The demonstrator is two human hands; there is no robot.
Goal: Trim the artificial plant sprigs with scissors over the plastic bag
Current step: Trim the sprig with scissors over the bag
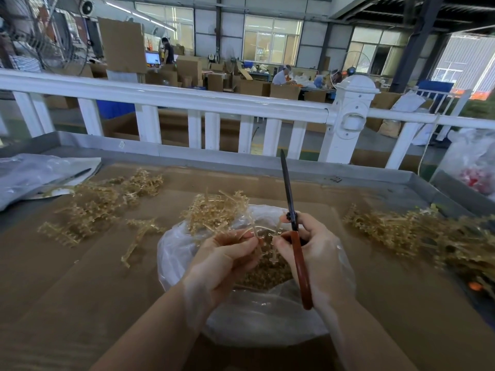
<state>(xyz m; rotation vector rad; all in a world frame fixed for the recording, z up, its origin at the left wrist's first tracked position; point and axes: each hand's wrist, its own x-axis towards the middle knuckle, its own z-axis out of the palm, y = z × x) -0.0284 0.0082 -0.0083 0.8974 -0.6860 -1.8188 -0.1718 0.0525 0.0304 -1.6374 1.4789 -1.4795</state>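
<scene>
Clear glossy plastic bag (pixel 257 317); matt cardboard tabletop (pixel 80 290); scissors (pixel 294 231) w/ dark metal blades, glossy red handles.

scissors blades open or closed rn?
Closed. The scissors show one dark blade line pointing up, no V gap, held in the right hand over the plastic bag.

Plastic bag (pixel 257 325) between two sprig piles (pixel 99 207).

No lettering, label, brand or number is readable anywhere; the far monitor screen (pixel 153 58) is blurred.
</scene>
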